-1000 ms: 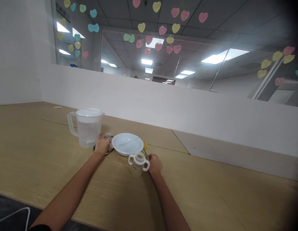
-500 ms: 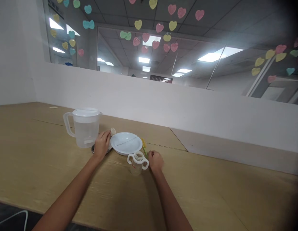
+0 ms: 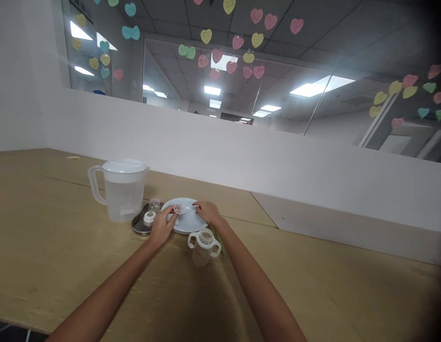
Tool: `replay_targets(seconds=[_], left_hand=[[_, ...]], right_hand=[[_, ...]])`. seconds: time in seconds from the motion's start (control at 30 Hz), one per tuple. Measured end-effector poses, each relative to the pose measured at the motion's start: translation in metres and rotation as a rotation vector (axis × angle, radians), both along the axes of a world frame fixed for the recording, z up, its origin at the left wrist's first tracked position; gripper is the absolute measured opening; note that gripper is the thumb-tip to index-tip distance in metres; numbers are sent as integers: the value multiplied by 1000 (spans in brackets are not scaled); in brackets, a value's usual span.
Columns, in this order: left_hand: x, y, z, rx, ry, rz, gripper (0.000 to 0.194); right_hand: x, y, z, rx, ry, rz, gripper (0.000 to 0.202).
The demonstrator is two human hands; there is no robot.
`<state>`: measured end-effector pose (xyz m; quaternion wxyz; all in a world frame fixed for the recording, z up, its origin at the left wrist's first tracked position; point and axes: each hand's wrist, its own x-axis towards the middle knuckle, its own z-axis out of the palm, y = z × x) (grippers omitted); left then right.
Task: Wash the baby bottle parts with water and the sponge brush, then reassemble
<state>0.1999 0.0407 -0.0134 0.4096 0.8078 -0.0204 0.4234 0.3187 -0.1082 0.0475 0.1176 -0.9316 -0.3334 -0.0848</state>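
Note:
My left hand [image 3: 162,228] pinches a small clear round piece, seemingly a bottle teat [image 3: 178,209], over the left part of a white plate [image 3: 186,232]. Over the plate's right side, the fingers of my right hand [image 3: 208,212] are pinched at the end of a thin rod [image 3: 189,209]. A clear baby bottle [image 3: 201,254] with two white handles and an uncapped mouth stands in front of the plate. To the left, a metal tray [image 3: 137,226] carries a white bottle collar [image 3: 149,217] and a clear cap [image 3: 154,204].
A lidded clear pitcher [image 3: 124,194] stands behind the tray on the left. A green stick-like thing [image 3: 219,241] lies beside the bottle, partly under my right forearm. A white wall [image 3: 206,147] with windows rises behind the wooden table [image 3: 81,247].
My left hand has moved right from the tray to above the plate with the clear piece. My right hand has left the yellow-green thing and come over the plate to the thin rod.

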Motion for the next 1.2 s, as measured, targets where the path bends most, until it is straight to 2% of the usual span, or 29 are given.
replay_targets(seconds=[0.17,0.3,0.43,0.5,0.63,0.7,0.77,0.83,1.0,1.2], left_hand=[[0,-4,-9,101,39,93,28],[1,-6,-17,158,40,136,29],[1,-9,-21,169,45,154,29],[1,-10,-22,146,42,150,30],[2,-11,-22,53,23,110,29],[3,-11,-21,7,16,87,27],[4,-11,-21,-23,12,72,26],[4,-11,-21,-38,12,63,26],[4,-10,-20,-74,15,41,29],[4,-10,-21,-83,4,45,30]], right_hand=[[12,16,-5,-79,36,29,21],[6,11,5,51,-30,6,20],[-11,-2,25,267,-140,-41,31],[-21,-8,33,439,-169,-38,29],[-45,-11,39,947,-52,164,11],[-58,-9,40,1042,56,279,15],[-71,-8,44,1014,128,366,28],[-83,-10,50,909,129,431,32],[-96,-17,63,710,20,473,15],[-93,-17,54,677,54,471,15]])
